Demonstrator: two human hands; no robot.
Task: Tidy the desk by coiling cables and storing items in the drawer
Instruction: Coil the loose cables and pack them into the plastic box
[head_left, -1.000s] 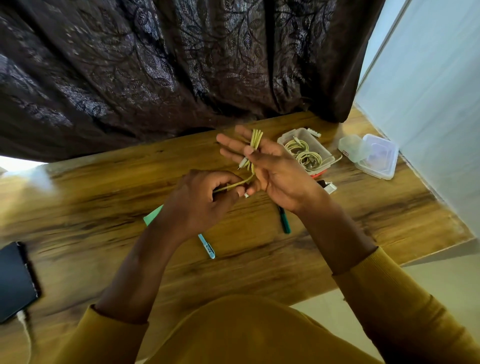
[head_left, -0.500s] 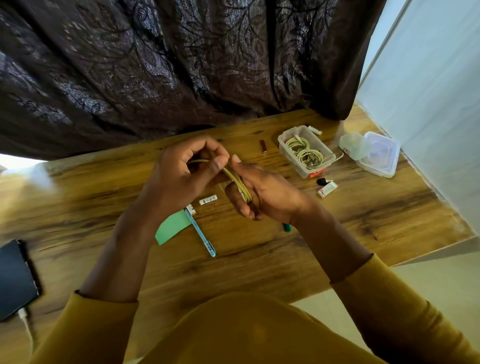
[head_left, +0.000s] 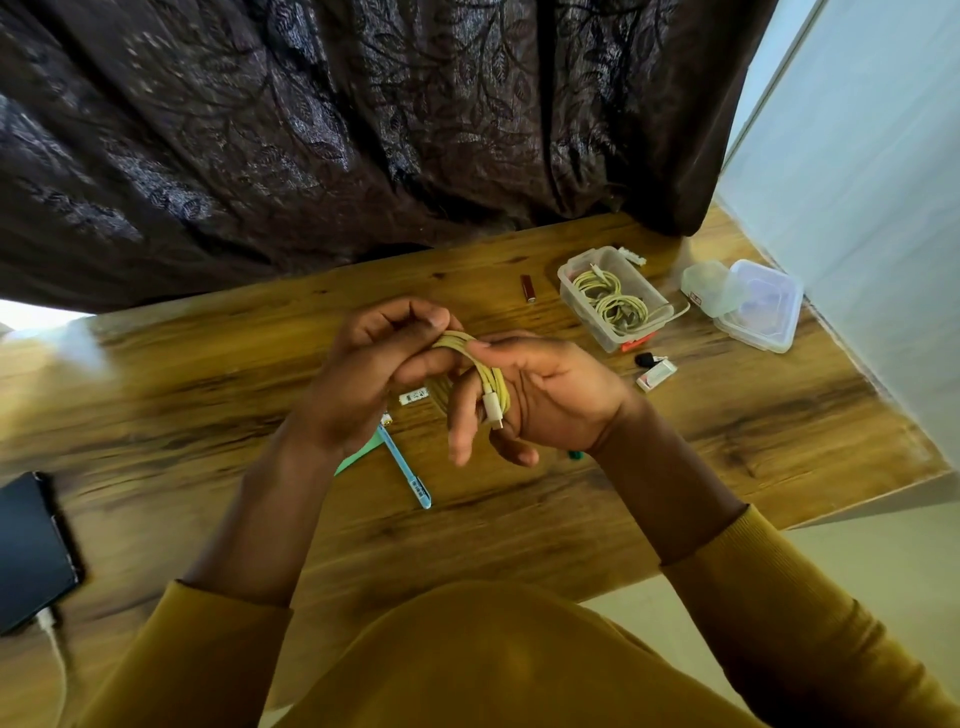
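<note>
Cable: a yellow cable (head_left: 491, 382) is held above the tabletop (head_left: 519, 530), wound in loops round the fingers of the right hand (head_left: 540, 400); its white plug hangs against the palm.
Right grip: the coil is carried on loosely curled fingers, palm turned up.
Left grip: the top of the coil is pinched by the left hand (head_left: 374, 374), fingers curled tight over the strands.
Box: an open clear box (head_left: 613, 299) is set at the far right of the tabletop, two more coiled cables lying inside it.
Lid: a clear lid (head_left: 758, 306) is laid just right of the box.
Pen: a blue pen (head_left: 405, 473) is left on the tabletop under the hands — partly hidden by the left wrist.
Phone: a dark phone (head_left: 31, 551) is seen at the left edge, a white lead plugged in.
</note>
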